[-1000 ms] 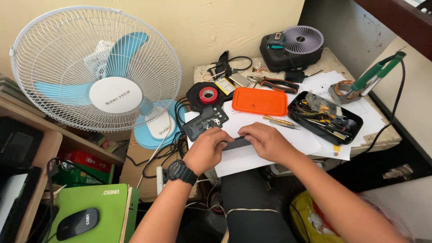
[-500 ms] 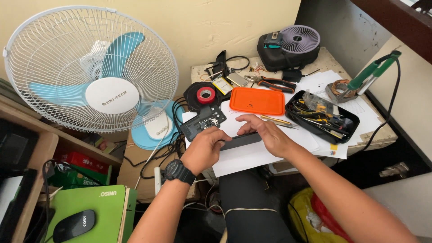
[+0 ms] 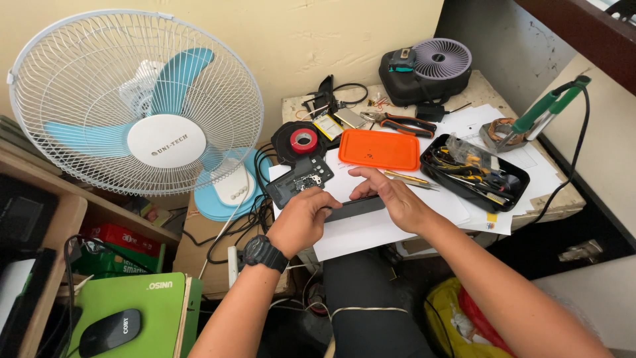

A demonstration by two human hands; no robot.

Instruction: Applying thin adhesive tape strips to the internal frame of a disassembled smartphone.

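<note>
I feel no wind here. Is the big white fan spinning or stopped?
Stopped. The fan shows its blue blades sharp and separate behind the white grille, not blurred as turning blades would look.

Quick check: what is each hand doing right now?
Left hand: closed on the left end of the flat dark device.
Right hand: gripping the same device's right end.

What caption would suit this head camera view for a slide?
Both hands, left hand and right hand, grip a flat dark device on white paper, beside an orange lid and black tool tray.
</note>
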